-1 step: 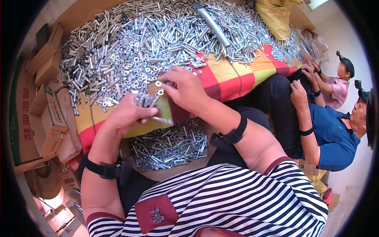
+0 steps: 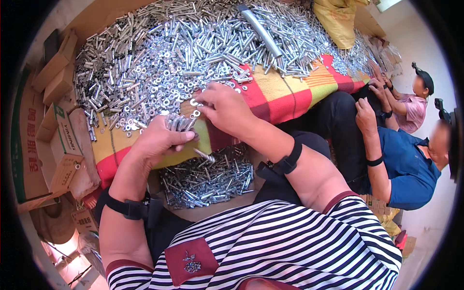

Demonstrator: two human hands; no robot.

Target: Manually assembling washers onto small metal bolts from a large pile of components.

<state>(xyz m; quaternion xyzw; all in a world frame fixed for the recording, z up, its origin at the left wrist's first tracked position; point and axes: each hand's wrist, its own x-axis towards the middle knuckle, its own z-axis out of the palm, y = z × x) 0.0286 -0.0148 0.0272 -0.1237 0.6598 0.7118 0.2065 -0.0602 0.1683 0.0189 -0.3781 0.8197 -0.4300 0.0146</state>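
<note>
Several silver bolts with sleeves [image 2: 180, 123] are bunched in my left hand [image 2: 153, 137], the thumb pressed across them. Below that hand, a loose bolt [image 2: 205, 155] is in the air above a carton of bolts [image 2: 208, 181]. My right hand [image 2: 224, 107] is at the near edge of the heap, thumb and fingers drawn together at a flat washer [image 2: 194, 102]. Another washer [image 2: 196, 113] shows just below its fingertips. Beyond both hands spreads a large heap of loose bolts, with nuts and washers [image 2: 166, 87] scattered at its near side.
A checked blanket [image 2: 285, 94] lies under the heap's near edge. A metal tube [image 2: 261, 31] and a yellow sack [image 2: 337, 24] rest on the heap. Cardboard boxes [image 2: 60, 145] stand at left. Two people [image 2: 403, 164] sit at right, their hands near the heap.
A bolt that was a blurred streak just under my left hand is now lower, dropping toward the carton. Both hands have hardly moved.
</note>
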